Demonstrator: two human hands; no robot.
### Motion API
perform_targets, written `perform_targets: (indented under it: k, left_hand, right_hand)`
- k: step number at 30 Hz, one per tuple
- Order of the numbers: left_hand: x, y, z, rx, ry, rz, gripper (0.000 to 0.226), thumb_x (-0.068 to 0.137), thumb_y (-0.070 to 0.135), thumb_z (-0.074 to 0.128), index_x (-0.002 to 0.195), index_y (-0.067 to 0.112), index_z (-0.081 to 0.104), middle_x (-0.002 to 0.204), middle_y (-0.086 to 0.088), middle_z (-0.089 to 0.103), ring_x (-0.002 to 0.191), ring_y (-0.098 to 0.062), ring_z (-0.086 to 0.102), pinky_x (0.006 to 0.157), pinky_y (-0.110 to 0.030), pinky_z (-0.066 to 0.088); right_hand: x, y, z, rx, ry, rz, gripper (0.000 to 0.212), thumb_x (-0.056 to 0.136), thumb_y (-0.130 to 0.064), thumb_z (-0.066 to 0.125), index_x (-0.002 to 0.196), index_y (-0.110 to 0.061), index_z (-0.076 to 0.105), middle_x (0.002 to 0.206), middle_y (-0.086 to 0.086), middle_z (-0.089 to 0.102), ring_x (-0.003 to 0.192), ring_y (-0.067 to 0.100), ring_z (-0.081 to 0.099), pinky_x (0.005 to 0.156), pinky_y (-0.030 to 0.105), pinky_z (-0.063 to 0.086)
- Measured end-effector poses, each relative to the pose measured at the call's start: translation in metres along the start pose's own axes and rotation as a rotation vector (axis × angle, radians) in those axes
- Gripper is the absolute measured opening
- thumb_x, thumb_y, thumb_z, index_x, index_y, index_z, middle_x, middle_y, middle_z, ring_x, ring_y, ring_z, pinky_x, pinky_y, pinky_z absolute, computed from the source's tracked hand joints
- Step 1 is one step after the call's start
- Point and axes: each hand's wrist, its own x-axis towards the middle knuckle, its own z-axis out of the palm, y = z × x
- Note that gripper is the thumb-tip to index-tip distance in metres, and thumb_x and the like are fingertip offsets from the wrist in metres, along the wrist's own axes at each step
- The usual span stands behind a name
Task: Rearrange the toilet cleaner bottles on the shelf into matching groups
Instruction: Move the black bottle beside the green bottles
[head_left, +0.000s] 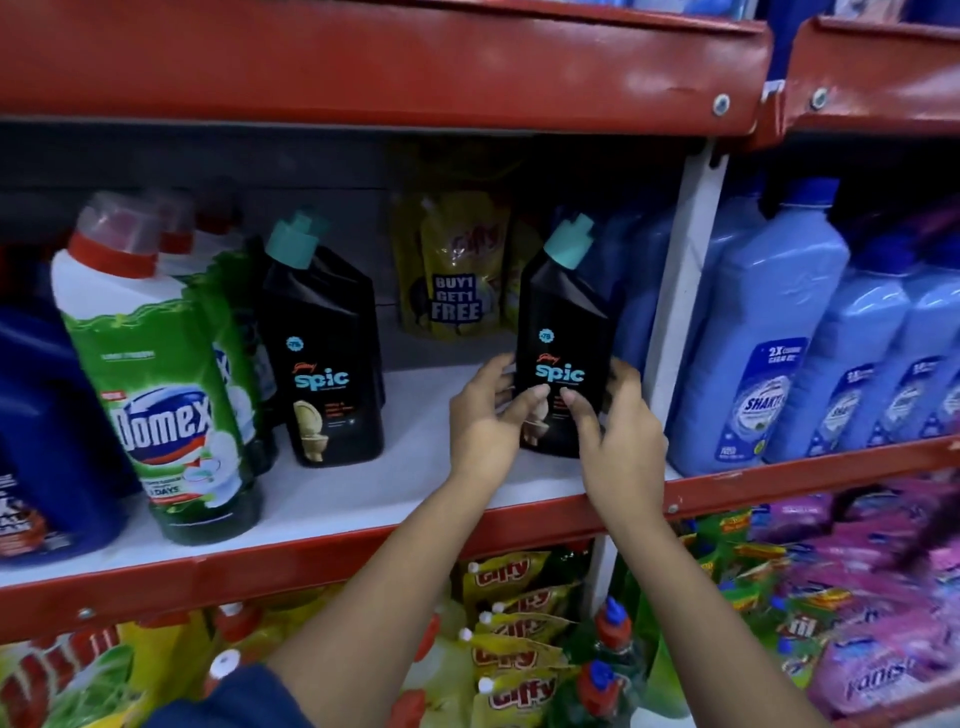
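A black Spic toilet cleaner bottle (563, 322) with a teal cap stands upright on the white shelf (415, 467), near its right post. My left hand (485, 421) grips its left side and my right hand (618, 431) grips its right side, thumbs on the label. A second black Spic bottle (324, 358) stands further left with more black bottles behind it. Green Domex bottles (161, 374) with red collars stand in a row at the left.
Yellow Giffy pouches (462, 270) lean at the back of the shelf. Dark blue bottles (47, 415) fill the far left. Light blue bottles (769, 338) stand beyond the white post (675, 291). A red shelf lip (363, 67) hangs overhead; packets crowd the shelf below.
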Motion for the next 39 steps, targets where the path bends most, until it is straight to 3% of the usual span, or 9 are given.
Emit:
perform_targets:
  k: [5, 10, 14, 18, 21, 24, 28, 35, 39]
  left_hand:
    - [-0.003, 0.001, -0.003, -0.052, 0.013, -0.025, 0.049, 0.081, 0.015, 0.074, 0.126, 0.012, 0.057, 0.113, -0.010, 0.070, 0.100, -0.016, 0.068, 0.087, -0.022, 0.053]
    - [-0.015, 0.010, -0.017, -0.042, 0.026, 0.041, 0.049, 0.079, 0.014, 0.076, 0.125, 0.012, 0.059, 0.109, -0.009, 0.073, 0.097, -0.013, 0.070, 0.084, -0.019, 0.054]
    - [-0.030, 0.020, -0.030, -0.045, 0.044, 0.058, 0.047, 0.078, 0.014, 0.077, 0.122, 0.013, 0.061, 0.106, -0.005, 0.074, 0.093, -0.005, 0.070, 0.076, -0.011, 0.052]
    - [-0.050, 0.024, -0.049, -0.040, 0.121, 0.079, 0.044, 0.078, 0.015, 0.077, 0.119, 0.016, 0.063, 0.103, -0.003, 0.074, 0.094, -0.004, 0.070, 0.078, -0.015, 0.055]
    - [-0.062, 0.026, -0.066, -0.035, 0.178, 0.104, 0.038, 0.079, 0.014, 0.076, 0.113, 0.026, 0.064, 0.094, 0.009, 0.072, 0.089, 0.004, 0.068, 0.073, -0.009, 0.051]
    - [-0.072, 0.028, -0.084, -0.012, 0.229, 0.122, 0.040, 0.079, 0.016, 0.076, 0.110, 0.036, 0.061, 0.096, 0.015, 0.070, 0.094, 0.003, 0.068, 0.079, -0.014, 0.053]
    - [-0.079, 0.026, -0.109, 0.008, 0.311, 0.113, 0.047, 0.078, 0.017, 0.077, 0.122, 0.018, 0.062, 0.106, 0.010, 0.070, 0.100, 0.004, 0.065, 0.082, -0.011, 0.052]
    - [-0.084, 0.021, -0.148, 0.092, 0.425, 0.093, 0.052, 0.078, 0.020, 0.077, 0.126, 0.013, 0.060, 0.117, -0.002, 0.070, 0.105, -0.004, 0.065, 0.089, -0.021, 0.054]
    - [-0.085, 0.022, -0.161, 0.129, 0.443, 0.107, 0.052, 0.079, 0.021, 0.075, 0.128, 0.012, 0.058, 0.117, -0.002, 0.069, 0.107, -0.007, 0.065, 0.091, -0.023, 0.054]
  right_hand:
    - [-0.003, -0.004, -0.005, 0.058, 0.003, 0.013, 0.047, 0.094, -0.035, 0.060, 0.133, -0.012, 0.047, 0.113, 0.013, 0.070, 0.099, 0.032, 0.066, 0.068, 0.029, 0.039]
    - [-0.010, -0.014, -0.020, 0.110, 0.002, -0.042, 0.045, 0.092, -0.034, 0.064, 0.129, -0.012, 0.051, 0.098, -0.010, 0.059, 0.084, 0.010, 0.057, 0.061, 0.009, 0.037]
    - [-0.020, -0.022, -0.025, 0.220, -0.037, -0.056, 0.048, 0.090, -0.032, 0.066, 0.131, -0.012, 0.052, 0.104, -0.009, 0.058, 0.091, 0.001, 0.057, 0.068, -0.009, 0.035]
    - [-0.033, -0.033, -0.019, 0.288, -0.073, -0.090, 0.046, 0.090, -0.032, 0.067, 0.129, -0.015, 0.053, 0.107, -0.010, 0.061, 0.096, 0.001, 0.059, 0.074, -0.007, 0.037]
    - [-0.040, -0.044, -0.010, 0.330, -0.106, -0.125, 0.042, 0.089, -0.034, 0.067, 0.127, -0.020, 0.054, 0.102, -0.023, 0.061, 0.094, -0.016, 0.058, 0.078, -0.003, 0.041]
    - [-0.045, -0.054, 0.002, 0.379, -0.148, -0.158, 0.042, 0.089, -0.035, 0.065, 0.126, -0.020, 0.055, 0.102, -0.031, 0.057, 0.095, -0.028, 0.052, 0.079, -0.001, 0.042]
    - [-0.053, -0.071, 0.020, 0.433, -0.203, -0.191, 0.045, 0.089, -0.036, 0.065, 0.129, -0.018, 0.054, 0.106, -0.020, 0.063, 0.097, -0.025, 0.054, 0.081, 0.002, 0.045]
    - [-0.064, -0.102, 0.046, 0.489, -0.298, -0.203, 0.043, 0.089, -0.036, 0.065, 0.128, -0.022, 0.053, 0.109, -0.013, 0.066, 0.102, -0.002, 0.062, 0.084, 0.015, 0.052]
    - [-0.065, -0.112, 0.056, 0.485, -0.332, -0.204, 0.043, 0.089, -0.035, 0.066, 0.128, -0.020, 0.054, 0.107, -0.014, 0.064, 0.100, -0.001, 0.061, 0.080, 0.006, 0.048]
